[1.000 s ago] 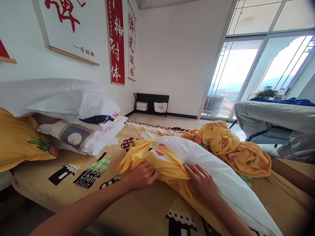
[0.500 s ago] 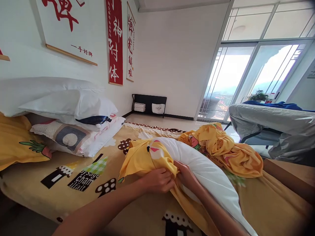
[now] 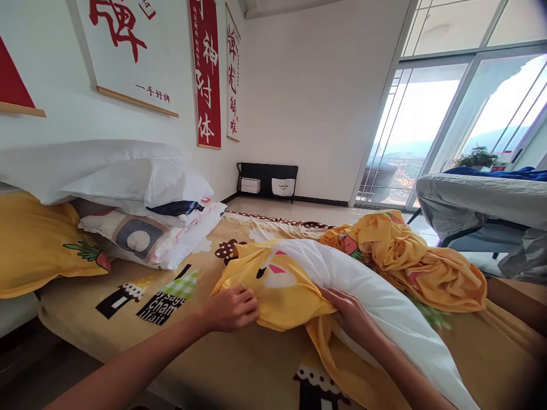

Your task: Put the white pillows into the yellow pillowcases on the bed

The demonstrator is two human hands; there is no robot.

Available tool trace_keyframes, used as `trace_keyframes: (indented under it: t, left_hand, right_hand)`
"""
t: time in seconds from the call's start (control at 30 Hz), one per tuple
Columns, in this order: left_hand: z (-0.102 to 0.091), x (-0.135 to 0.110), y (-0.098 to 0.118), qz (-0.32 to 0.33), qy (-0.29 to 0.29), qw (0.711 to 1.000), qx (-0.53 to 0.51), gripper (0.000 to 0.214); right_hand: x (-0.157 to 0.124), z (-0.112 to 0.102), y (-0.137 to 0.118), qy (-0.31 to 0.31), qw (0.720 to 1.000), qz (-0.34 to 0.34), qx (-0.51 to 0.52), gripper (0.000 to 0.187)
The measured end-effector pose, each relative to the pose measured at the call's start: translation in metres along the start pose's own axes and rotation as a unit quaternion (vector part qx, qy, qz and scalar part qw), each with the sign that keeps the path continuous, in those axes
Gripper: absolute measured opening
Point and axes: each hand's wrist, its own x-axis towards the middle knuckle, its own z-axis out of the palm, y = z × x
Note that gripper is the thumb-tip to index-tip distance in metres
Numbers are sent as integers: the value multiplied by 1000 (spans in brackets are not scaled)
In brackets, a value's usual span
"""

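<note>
A yellow pillowcase [image 3: 294, 304] with a printed animal face covers the far end of a long, puffy white pillow [image 3: 376, 290] on the bed. My left hand [image 3: 235, 307] has its fingers curled on the case's left side. At the case's right edge, where the white pillow comes out, my right hand [image 3: 348, 310] pinches the fabric. A loose strip of the yellow cloth hangs down below my right hand. The pillow's near end runs toward the lower right, partly behind my right forearm.
A crumpled yellow cloth [image 3: 427, 262] lies on the bed to the right. White pillows [image 3: 115, 185] are stacked at the left, beside a yellow pillow [image 3: 38, 245] with a carrot print. Beyond the bed stand a black rack [image 3: 267, 171] and a covered table [image 3: 482, 196].
My left hand has moved left, away from my right hand, along the pillowcase. The yellow fabric between them is spread wider and smoother. My right hand still grips its edge, slightly farther right.
</note>
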Motion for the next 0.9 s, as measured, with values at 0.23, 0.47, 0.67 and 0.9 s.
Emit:
trace_keyframes:
  t: [0.23, 0.47, 0.67, 0.9]
  left_hand:
    - [21, 44, 25, 24, 53, 998, -37, 19]
    - [31, 83, 44, 17, 55, 997, -58, 20]
    - [40, 77, 66, -14, -10, 994, -108, 13]
    - [3, 32, 27, -129, -35, 947, -293, 34]
  right_hand:
    - [10, 12, -29, -70, 997, -1, -19, 44]
    - [21, 37, -22, -92, 996, -6, -17, 32]
    - [9, 42, -9, -103, 993, 9, 50, 49]
    - [-24, 6, -21, -167, 975, 74, 129, 21]
